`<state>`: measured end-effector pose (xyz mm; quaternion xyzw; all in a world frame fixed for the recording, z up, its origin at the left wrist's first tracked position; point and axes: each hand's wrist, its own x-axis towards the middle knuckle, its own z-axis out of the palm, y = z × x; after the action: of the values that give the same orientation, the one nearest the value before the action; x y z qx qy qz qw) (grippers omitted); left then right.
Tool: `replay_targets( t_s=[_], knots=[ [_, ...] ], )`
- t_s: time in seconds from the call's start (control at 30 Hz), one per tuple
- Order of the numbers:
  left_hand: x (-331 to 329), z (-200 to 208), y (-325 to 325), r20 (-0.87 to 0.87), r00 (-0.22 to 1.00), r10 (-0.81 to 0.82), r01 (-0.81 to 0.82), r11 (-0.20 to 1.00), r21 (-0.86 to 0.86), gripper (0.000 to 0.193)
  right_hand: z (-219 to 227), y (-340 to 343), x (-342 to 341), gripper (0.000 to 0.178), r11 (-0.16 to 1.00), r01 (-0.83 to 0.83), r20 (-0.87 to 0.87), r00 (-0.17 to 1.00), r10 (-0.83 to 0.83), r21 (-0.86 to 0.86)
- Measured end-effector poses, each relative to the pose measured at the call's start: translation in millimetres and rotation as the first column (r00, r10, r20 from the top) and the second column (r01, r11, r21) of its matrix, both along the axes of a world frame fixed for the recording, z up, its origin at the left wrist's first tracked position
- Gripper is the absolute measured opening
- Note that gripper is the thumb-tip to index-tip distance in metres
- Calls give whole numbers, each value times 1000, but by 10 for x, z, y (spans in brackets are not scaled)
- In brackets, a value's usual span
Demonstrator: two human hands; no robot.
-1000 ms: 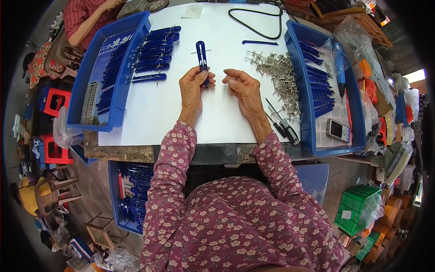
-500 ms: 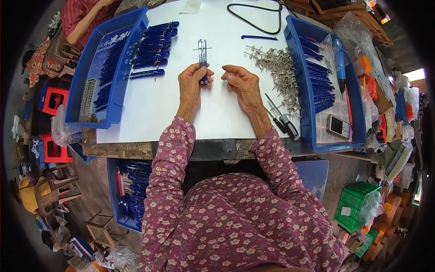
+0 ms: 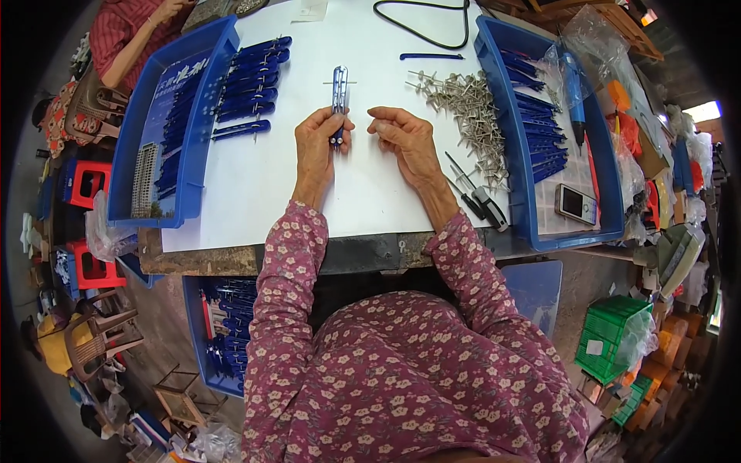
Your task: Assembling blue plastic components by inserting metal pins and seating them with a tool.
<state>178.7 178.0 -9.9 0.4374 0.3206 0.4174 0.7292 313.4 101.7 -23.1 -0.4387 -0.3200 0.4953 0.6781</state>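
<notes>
Pinched upright in my left hand (image 3: 318,147) is a pair of slim blue strips with silver metal (image 3: 339,89); a thin metal pin sticks out crosswise near their top. My left thumb lies across the lower end. My right hand (image 3: 407,139) hovers just to the right, its index finger and thumb apart and the other fingers curled; I see nothing in it. Left of my hands lies a row of blue strip pieces (image 3: 251,91) with pins. To the right is a heap of silver pins with flat heads (image 3: 467,108).
Blue trays (image 3: 197,193) (image 3: 526,208) holding blue strips flank the white sheet (image 3: 270,216). Screwdriver-like tools (image 3: 486,204) lie near the right tray, which holds a phone (image 3: 577,204). A single blue strip (image 3: 431,56) and a black cord loop (image 3: 421,35) lie farther back.
The whole view has shifted slightly. My left hand still grips the blue strips, tilted a little differently; my right hand keeps nearly the same pose.
</notes>
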Motion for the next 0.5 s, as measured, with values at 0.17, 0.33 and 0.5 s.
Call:
replay_targets(
  t_s=[0.17, 0.33, 0.5],
  knots=[
    [14, 7, -12, -33, 999, -8, 9, 1000, 13, 18, -10, 4, 8, 26, 1000, 2, -13, 1000, -2, 12],
    [17, 12, -25, -43, 997, -65, 67, 997, 29, 17, 16, 16, 22, 27, 1000, 16, -73, 997, -15, 16],
    [6, 23, -37, -87, 977, -196, 202, 977, 67, 19, 33, 112, 52, 26, 993, 110, -164, 980, -114, -31]
  ],
)
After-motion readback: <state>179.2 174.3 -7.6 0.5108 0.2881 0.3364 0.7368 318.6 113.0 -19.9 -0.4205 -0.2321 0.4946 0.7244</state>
